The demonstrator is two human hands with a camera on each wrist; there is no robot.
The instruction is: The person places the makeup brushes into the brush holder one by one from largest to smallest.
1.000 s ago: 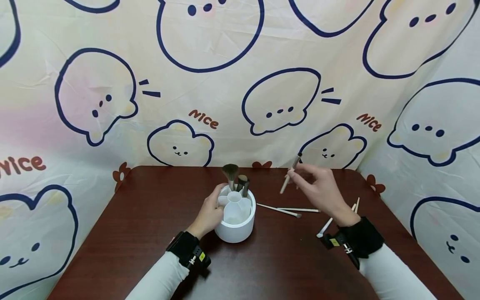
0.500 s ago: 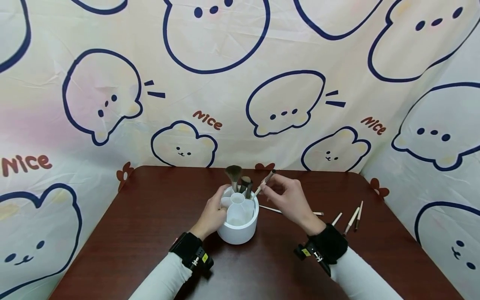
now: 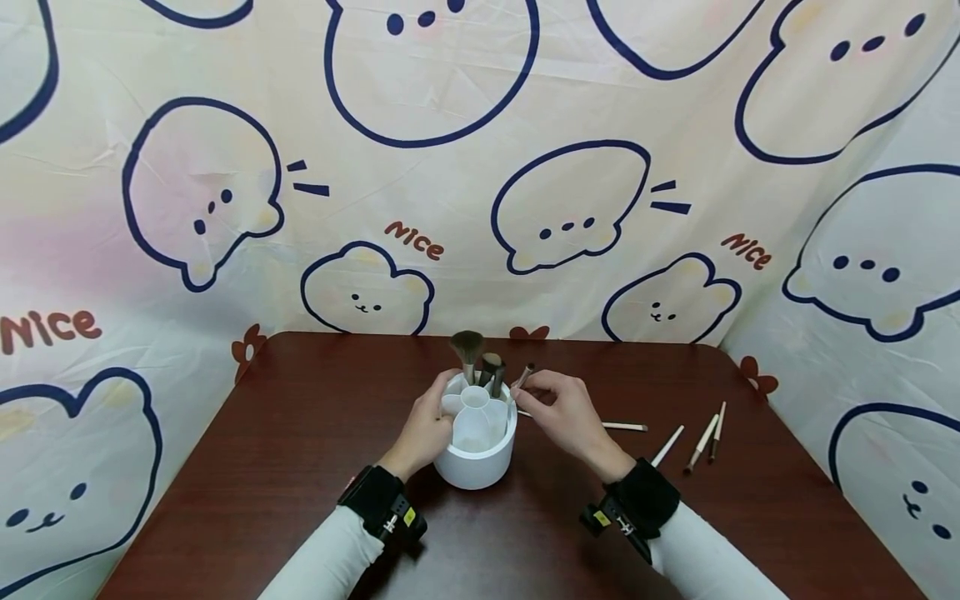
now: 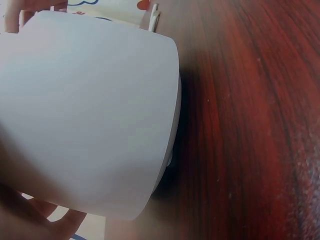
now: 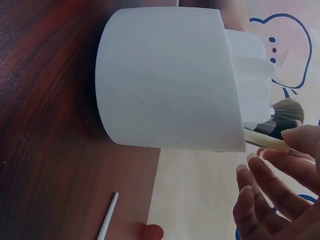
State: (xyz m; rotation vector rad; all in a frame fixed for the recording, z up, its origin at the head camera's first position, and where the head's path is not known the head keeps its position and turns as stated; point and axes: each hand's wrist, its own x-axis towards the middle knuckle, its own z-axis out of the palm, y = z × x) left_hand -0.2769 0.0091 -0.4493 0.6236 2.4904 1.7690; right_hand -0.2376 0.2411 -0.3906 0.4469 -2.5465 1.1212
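A round white brush holder (image 3: 474, 471) with petal-shaped compartments stands on the dark wooden table. My left hand (image 3: 420, 429) grips its left side, and its fingers show at the lower left of the left wrist view. At the holder's right rim my right hand (image 3: 562, 412) pinches a makeup brush (image 3: 527, 374), bristles up. In the right wrist view its pale handle (image 5: 265, 140) reaches down inside the rim; the lower end is hidden by the wall. A fan-shaped makeup brush (image 3: 467, 343) and darker brushes (image 3: 491, 365) stand in the back compartments.
Right of the holder, a thin white brush (image 3: 626, 427) lies partly hidden behind my right hand. Further right are several loose brushes (image 3: 701, 443) on the table (image 3: 322, 392). A patterned cloth (image 3: 450, 183) hangs behind the table's back edge.
My right hand has carried the makeup brush left from over the table to the holder, then lowered it at the right rim. My left hand keeps its grip on the holder.
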